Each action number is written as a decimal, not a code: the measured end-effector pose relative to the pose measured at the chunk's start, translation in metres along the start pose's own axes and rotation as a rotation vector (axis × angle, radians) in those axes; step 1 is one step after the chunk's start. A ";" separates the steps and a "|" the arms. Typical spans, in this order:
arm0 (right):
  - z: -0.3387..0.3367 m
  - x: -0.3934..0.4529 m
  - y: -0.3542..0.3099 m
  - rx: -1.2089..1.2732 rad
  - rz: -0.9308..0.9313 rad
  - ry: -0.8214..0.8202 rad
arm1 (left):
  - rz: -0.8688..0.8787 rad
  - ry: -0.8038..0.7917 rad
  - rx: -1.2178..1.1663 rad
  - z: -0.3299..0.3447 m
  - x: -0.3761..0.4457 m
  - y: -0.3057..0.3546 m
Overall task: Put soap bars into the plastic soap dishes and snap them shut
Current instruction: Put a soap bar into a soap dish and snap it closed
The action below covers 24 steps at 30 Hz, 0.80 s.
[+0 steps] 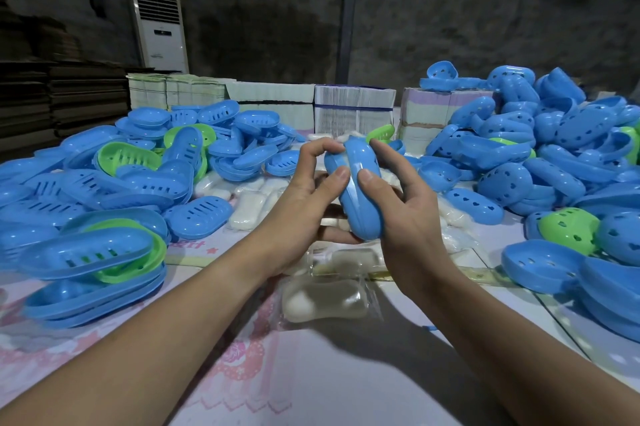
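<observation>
Hands share the grip: left hand (313,188) and right hand (398,204) pinch one blue soap dish (360,190) between thumbs and fingers, edge-on above the surface (311,373), its long axis pointing away, wrapped soap bars (325,299) lying just below.

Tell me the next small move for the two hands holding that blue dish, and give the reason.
Probably a firm squeeze along the seam. Both the left hand and right hand grip the blue soap dish edge-up, thumbs pressing either side of the join. The halves look together, but whether they have snapped shut cannot be told. Then it could go down and a wrapped soap bar be picked.
</observation>
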State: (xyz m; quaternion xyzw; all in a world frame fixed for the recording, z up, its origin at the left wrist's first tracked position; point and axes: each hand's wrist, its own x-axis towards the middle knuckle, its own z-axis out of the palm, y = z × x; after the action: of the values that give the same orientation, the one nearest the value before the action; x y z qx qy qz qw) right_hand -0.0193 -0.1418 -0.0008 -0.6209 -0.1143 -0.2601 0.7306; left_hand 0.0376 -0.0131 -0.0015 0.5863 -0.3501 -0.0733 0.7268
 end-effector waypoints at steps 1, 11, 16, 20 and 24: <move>0.000 0.000 0.000 0.014 0.003 0.000 | 0.001 -0.002 0.003 -0.001 0.000 0.000; -0.004 0.002 0.000 -0.076 -0.027 -0.008 | -0.012 -0.047 -0.041 -0.001 -0.002 0.002; -0.004 0.003 -0.002 -0.129 -0.031 -0.037 | -0.020 -0.066 -0.069 -0.004 0.000 0.001; -0.005 0.002 -0.001 -0.153 -0.048 -0.050 | -0.055 -0.008 -0.150 -0.005 0.001 -0.001; -0.008 0.004 0.000 -0.171 -0.080 -0.063 | -0.090 0.028 -0.205 -0.003 0.001 -0.001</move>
State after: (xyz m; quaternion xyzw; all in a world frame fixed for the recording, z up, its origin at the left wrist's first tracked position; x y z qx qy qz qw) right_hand -0.0173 -0.1505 -0.0002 -0.6838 -0.1390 -0.2781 0.6601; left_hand 0.0405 -0.0121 -0.0019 0.5249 -0.3038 -0.1333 0.7839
